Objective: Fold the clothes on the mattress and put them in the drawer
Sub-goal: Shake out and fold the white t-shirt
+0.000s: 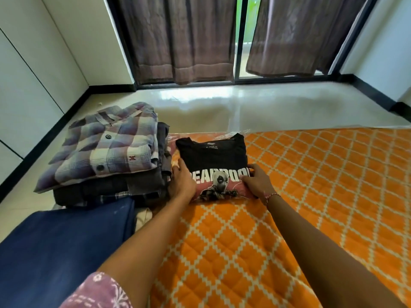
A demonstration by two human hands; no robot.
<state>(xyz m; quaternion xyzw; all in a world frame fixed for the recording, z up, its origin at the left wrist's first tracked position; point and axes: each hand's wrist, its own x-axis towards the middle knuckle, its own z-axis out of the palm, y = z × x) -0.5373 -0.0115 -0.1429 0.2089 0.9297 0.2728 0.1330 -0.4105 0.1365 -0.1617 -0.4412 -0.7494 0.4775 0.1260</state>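
A folded black T-shirt (213, 161) lies at the far left corner of the orange mattress (311, 196). The left hand (182, 181) and right hand (258, 183) grip its left and right edges, fingers curled under. Just beside it, a stack of folded clothes (104, 152) stands with a plaid shirt on top.

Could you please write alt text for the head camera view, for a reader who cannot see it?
A person's left hand and right hand grip the sides of a folded black printed T-shirt on an orange patterned mattress. To its left is a stack of folded clothes topped by a plaid shirt; brown curtains hang beyond.
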